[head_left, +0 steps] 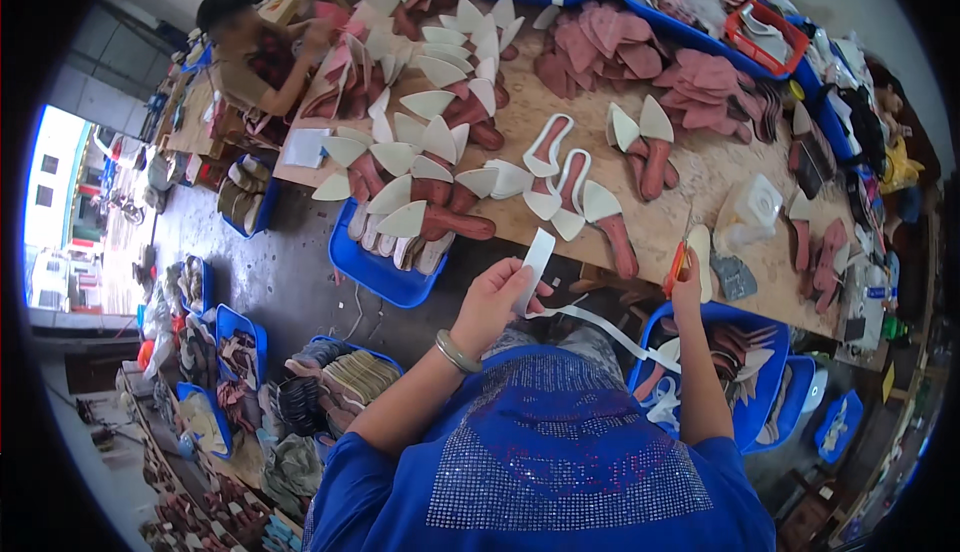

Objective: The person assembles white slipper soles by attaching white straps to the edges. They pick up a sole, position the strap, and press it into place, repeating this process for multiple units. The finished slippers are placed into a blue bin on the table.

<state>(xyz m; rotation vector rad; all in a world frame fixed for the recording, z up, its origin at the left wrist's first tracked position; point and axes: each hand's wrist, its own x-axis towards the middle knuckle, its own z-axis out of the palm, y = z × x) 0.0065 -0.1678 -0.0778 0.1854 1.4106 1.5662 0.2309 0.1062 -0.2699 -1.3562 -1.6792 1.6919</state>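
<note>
In front of my body, my left hand (494,297) pinches a white strip (539,252), one end standing up above the fingers. From that hand the rest of the strip trails right, across my lap, toward a blue bin (655,327) under the table edge. My right hand (687,287) is closed round orange-handled scissors (676,260), whose blades point up over the table's edge. Just beyond my hands, reddish insole pieces (615,242) with white toe pieces lie on the wooden table (480,212). Two white-rimmed sole outlines (549,144) are among them.
A translucent plastic container (752,207) and a grey scrap (733,277) sit to the right. Piles of pink pieces (600,47) lie farther back. A blue bin of soles (385,267) stands below the table, left. A co-worker (250,52) works at the far left.
</note>
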